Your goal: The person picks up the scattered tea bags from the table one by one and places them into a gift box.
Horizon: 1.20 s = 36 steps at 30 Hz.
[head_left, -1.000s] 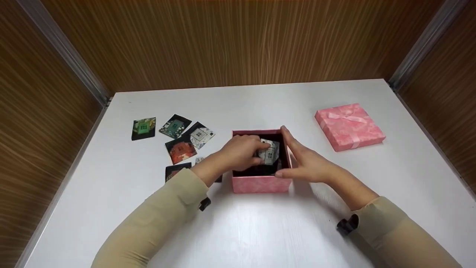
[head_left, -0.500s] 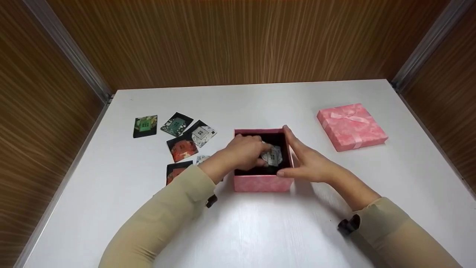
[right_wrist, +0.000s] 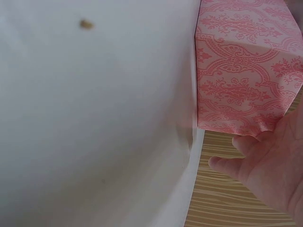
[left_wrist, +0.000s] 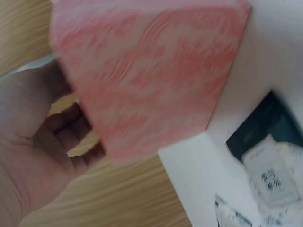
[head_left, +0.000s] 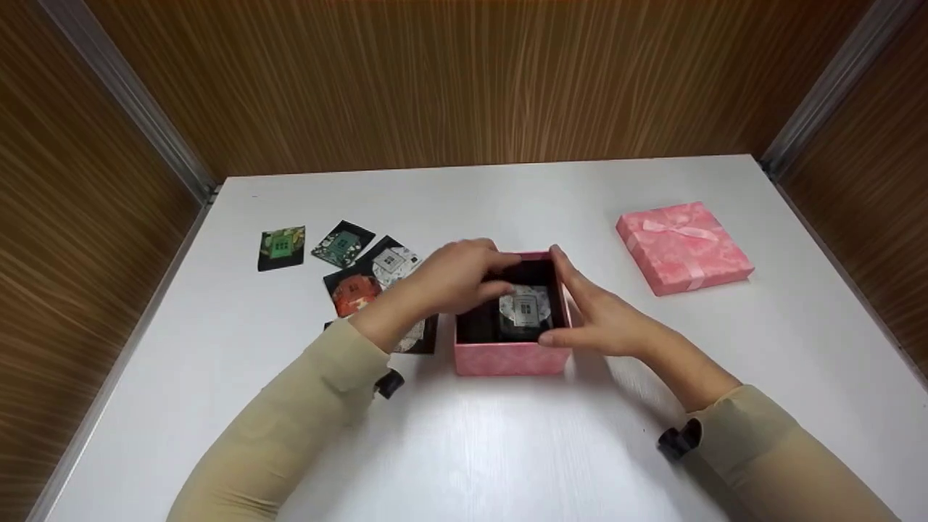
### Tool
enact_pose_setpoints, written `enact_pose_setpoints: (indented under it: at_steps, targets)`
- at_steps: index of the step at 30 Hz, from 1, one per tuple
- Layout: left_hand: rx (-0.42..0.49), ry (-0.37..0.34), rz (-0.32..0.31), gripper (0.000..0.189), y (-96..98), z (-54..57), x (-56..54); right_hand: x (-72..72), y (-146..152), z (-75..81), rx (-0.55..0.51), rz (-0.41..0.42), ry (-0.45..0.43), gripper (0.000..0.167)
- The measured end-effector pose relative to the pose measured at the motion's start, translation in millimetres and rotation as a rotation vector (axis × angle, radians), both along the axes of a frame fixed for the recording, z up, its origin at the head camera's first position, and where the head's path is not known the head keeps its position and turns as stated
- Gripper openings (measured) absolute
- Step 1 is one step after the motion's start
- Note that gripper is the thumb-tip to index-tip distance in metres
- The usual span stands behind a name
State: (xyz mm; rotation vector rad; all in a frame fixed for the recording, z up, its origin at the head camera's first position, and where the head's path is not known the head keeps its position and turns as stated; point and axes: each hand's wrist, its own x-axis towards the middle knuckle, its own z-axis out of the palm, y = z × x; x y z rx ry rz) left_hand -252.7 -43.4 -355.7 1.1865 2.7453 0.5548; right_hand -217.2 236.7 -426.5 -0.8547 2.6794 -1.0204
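Note:
An uncovered pink box (head_left: 511,359) with a dark inside stands mid-table. In its right half lies a square black-and-white patterned packet (head_left: 525,312). My left hand (head_left: 458,279) is over the box's left rim, thumb and fingers apart with nothing between them. The left wrist view has this hand (left_wrist: 40,142) beside the pink box wall (left_wrist: 151,85). My right hand (head_left: 612,320) holds the box's right side, thumb at the front rim and forefinger at the back corner. In the right wrist view, the hand (right_wrist: 272,163) is against the patterned box side (right_wrist: 241,82).
Left of the box lie several flat packets: a green one (head_left: 281,247), a teal one (head_left: 343,244), a white one (head_left: 392,261) and a red one (head_left: 354,291). The left arm partly covers others. A pink lid (head_left: 685,245) with a ribbon bow sits at the right.
My left hand has let go of the packet and drawn back up and left. The packet now lies flat in the box. My right hand has stayed in place.

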Motion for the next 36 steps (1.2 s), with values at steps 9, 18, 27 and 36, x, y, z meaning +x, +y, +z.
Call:
enact_pose_setpoints:
  at_steps: [9, 18, 27, 36]
  targets:
    - [0.393, -0.052, 0.156, 0.042, -62.6, 21.9, -16.7, -0.9, -2, 0.7, 0.025, -0.01, 0.007, 0.126]
    - [0.496, -0.008, 0.412, 0.039, -150.5, 18.3, -46.2, -0.6, -2, 0.5, 0.035, -0.022, 0.0, 0.127]
    - [0.417, -0.093, 0.685, 0.054, -228.6, -1.7, -52.9, 5.7, 1, -1.2, 0.023, -0.026, -0.008, 0.126]
    - [0.361, -0.191, 0.797, 0.067, -273.0, -34.9, -57.9, 11.1, 1, -0.8, 0.031, -0.03, -0.012, 0.129]
